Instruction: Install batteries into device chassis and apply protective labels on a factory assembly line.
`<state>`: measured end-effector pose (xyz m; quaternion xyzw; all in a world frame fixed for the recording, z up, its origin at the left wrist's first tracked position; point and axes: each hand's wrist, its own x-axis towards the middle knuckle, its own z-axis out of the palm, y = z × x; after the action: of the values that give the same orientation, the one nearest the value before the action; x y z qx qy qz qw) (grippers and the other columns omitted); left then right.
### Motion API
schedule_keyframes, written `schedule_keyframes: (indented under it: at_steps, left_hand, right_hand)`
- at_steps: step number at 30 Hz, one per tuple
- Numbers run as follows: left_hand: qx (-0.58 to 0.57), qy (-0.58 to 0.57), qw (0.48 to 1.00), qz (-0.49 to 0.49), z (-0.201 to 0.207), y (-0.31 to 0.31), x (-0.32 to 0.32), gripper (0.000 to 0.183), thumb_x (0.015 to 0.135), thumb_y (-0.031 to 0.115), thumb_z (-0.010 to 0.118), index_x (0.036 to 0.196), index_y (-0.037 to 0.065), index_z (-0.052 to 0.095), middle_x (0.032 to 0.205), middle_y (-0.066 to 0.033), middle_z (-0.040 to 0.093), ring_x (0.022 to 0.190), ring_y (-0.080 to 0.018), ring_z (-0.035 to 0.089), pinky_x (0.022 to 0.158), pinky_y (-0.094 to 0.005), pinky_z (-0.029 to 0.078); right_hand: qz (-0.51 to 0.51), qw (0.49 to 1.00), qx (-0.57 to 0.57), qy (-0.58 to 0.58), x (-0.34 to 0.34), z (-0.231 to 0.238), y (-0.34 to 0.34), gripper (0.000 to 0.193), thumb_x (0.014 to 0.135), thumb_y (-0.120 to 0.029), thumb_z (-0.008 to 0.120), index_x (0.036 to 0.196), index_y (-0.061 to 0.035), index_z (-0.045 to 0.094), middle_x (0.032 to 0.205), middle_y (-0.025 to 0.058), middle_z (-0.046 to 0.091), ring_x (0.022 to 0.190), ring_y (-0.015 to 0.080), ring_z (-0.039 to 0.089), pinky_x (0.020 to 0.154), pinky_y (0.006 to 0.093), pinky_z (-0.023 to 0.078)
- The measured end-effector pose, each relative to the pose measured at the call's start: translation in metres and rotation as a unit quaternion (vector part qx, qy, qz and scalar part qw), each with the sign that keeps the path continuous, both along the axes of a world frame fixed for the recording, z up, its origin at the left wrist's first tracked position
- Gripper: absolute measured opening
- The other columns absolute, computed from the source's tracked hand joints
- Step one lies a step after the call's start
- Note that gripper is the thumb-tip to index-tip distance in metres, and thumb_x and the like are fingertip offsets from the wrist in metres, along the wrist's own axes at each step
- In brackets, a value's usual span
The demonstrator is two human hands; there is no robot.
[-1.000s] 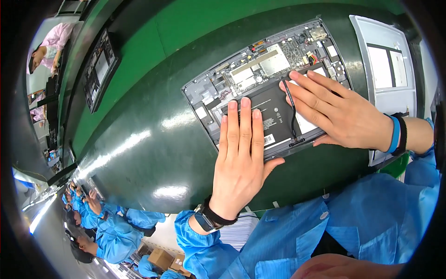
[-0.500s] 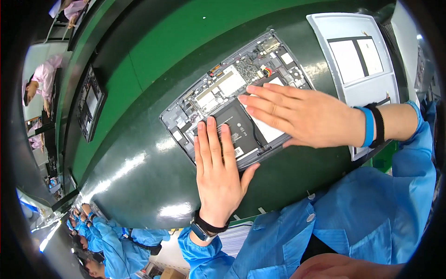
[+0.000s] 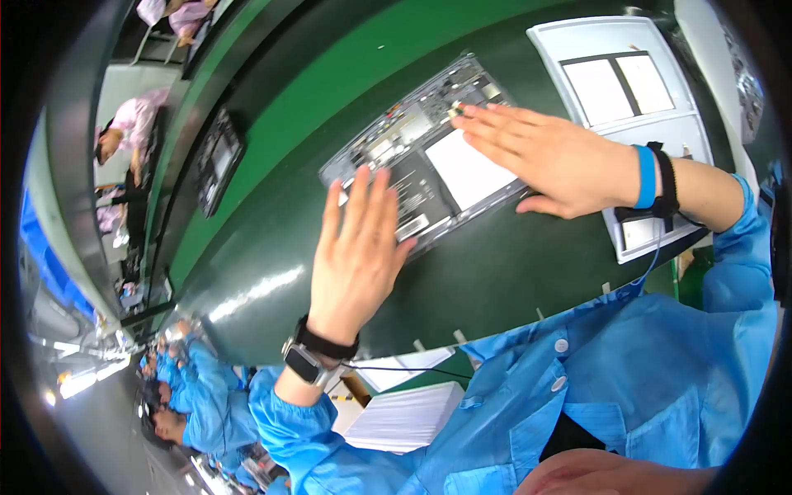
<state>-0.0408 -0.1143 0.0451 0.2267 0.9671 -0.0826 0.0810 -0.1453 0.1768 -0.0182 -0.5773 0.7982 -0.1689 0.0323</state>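
Note:
An opened laptop base (image 3: 412,128) lies at a slant on the dark green worktop, its circuit boards showing. Along its near side sits a flat battery (image 3: 422,191), partly black and partly white-faced. My left hand (image 3: 355,247) is stretched flat, its fingertips over the battery's left end and the base's near left edge. Over the right end, my right hand (image 3: 553,157) is also flat, fingers extended near a small coloured cable (image 3: 456,109). Neither hand grips anything; whether the palms press down cannot be told.
At right, a pale tray (image 3: 557,41) holds white-faced, black-edged packs (image 3: 596,91). Another opened laptop base (image 3: 219,161) lies beyond the green belt (image 3: 330,78). A stack of white sheets (image 3: 404,417) sits below the table edge. People in blue and pink work at left.
My hands have spread apart: the left toward the base's left edge, the right farther right, baring more of the battery's white face. The whole view has shifted too.

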Motion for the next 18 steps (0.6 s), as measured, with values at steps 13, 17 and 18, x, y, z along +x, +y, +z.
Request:
schedule_keyframes:
  at_steps: [13, 17, 18]
  left_hand:
    - [-0.333, 0.205, 0.873, -0.291, 0.001, 0.044, 0.012, 0.051, 0.095, 0.028, 0.051, 0.138, 0.001, 0.057, 0.158, -0.0158, 0.042, 0.149, -0.0311, 0.034, 0.122, -0.0461, 0.028]
    - [-0.332, 0.195, 0.877, -0.287, 0.001, 0.046, 0.02, 0.052, 0.095, 0.029, 0.051, 0.139, 0.001, 0.056, 0.157, -0.0158, 0.042, 0.149, -0.0311, 0.034, 0.122, -0.0459, 0.029]
    - [-0.331, 0.195, 0.878, -0.284, 0.001, 0.046, 0.021, 0.054, 0.095, 0.03, 0.052, 0.139, 0.001, 0.056, 0.158, -0.0158, 0.042, 0.149, -0.031, 0.034, 0.122, -0.0459, 0.029]
  right_hand:
    - [-0.028, 1.0, -0.003, 0.003, 0.004, 0.018, 0.008, 0.106, 0.068, -0.007, 0.082, 0.157, 0.0017, 0.025, 0.164, 0.021, 0.024, 0.152, 0.0371, 0.024, 0.126, 0.0458, 0.024]
    - [-0.032, 0.999, -0.019, 0.002, 0.015, 0.027, 0.013, 0.098, 0.073, -0.012, 0.081, 0.155, 0.0042, 0.029, 0.162, 0.0205, 0.029, 0.152, 0.0357, 0.026, 0.126, 0.0453, 0.025]
    - [-0.032, 0.999, -0.019, 0.003, 0.018, 0.03, 0.013, 0.097, 0.074, -0.012, 0.08, 0.155, 0.0039, 0.029, 0.162, 0.0205, 0.03, 0.151, 0.0359, 0.027, 0.125, 0.0451, 0.025]
